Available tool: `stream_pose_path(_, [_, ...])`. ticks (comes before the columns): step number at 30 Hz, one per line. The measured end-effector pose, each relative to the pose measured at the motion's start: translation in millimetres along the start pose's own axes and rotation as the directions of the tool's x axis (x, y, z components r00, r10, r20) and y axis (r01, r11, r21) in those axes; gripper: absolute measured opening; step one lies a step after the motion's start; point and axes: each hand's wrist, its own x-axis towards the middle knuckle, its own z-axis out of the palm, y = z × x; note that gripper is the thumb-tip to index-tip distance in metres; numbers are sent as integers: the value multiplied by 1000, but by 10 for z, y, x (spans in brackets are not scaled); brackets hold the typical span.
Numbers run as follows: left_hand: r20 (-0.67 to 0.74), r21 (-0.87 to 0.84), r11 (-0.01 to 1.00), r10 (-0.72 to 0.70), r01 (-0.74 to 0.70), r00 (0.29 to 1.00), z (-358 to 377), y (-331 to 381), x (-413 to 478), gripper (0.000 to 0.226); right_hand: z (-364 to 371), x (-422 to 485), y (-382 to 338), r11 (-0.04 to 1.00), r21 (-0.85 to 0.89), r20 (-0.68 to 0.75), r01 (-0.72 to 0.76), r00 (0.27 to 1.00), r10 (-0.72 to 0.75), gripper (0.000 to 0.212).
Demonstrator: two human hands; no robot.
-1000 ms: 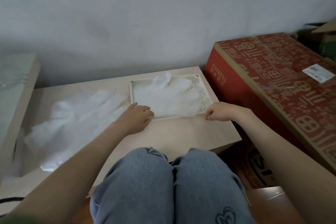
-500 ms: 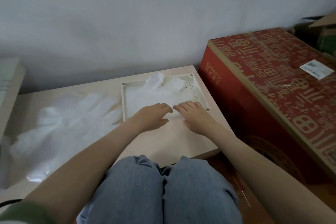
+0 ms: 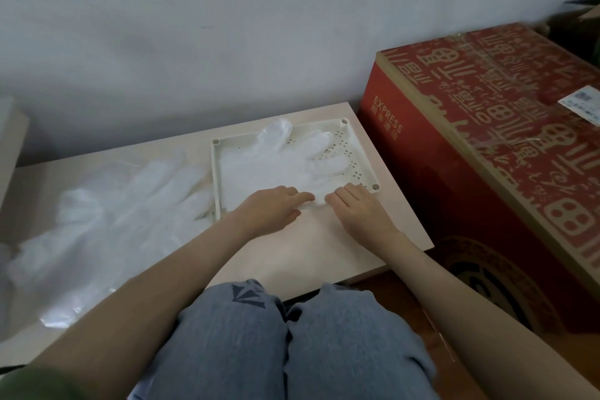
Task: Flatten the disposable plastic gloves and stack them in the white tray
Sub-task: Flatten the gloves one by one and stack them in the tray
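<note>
Both hands down on the near edge of the tray (image 3: 215,178), palms facing down. Left hand (image 3: 271,211) comes in from the lower left, forearm running diagonally across the table (image 3: 324,250). Its fingers are straight and close together, pointing right, with the tips pressing on the glove (image 3: 276,159) in the tray; thumb tucked below toward the near side. Right hand (image 3: 360,209) comes in from the lower right with the forearm angled up and left. Its fingers are straight, slightly spread, pointing away and a bit left, resting flat on the glove's near edge by the tray's near right corner. Index tips of the two hands are near each other, not clearly touching. Neither hand grips anything: fingers apart and laid flat, pressing only.

The glove lies spread inside the tray, cuff to the left, finger parts toward the right wall over the perforated holes; one finger part sticks up and over the far rim. How many gloves are stacked there I cannot tell.

Loose gloves (image 3: 123,201) lie in a see-through heap on the table left of the tray, the closest edge just beside the tray's left wall.

Tray sits at the table's far right corner. Red box (image 3: 487,140) stands right of the table. Knees in jeans (image 3: 276,344) below the table edge. Green sleeve (image 3: 19,383) at the bottom left corner.
</note>
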Motion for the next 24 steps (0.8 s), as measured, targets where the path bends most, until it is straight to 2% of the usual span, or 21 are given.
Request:
stream_pose_path(6, [-34,65,996,61,-59,998,59,-22,-7,47,-32,-102,-14,997,69,88,-24,996,18,29])
stream_pose_path(11, [-114,100,987,137,-126,984,78,-35,-26,50,-125,-118,-19,958,243,213,-153,972,101,32])
stream_pose_path(14, [-157,119,979,183,-165,970,78,-56,-50,52,-197,-110,-24,884,349,263,-310,938,225,27])
stream_pose_path(17, [-173,125,975,206,-185,963,58,-44,-61,50,-279,-94,1,734,455,350,-503,860,372,8])
stream_pose_path(20, [-171,109,979,190,-173,967,37,-23,-63,48,-352,-67,37,641,517,339,-567,824,455,15])
stream_pose_path(24, [-160,92,985,162,-148,974,24,-28,-68,47,-435,-14,85,598,519,335,-611,789,515,17])
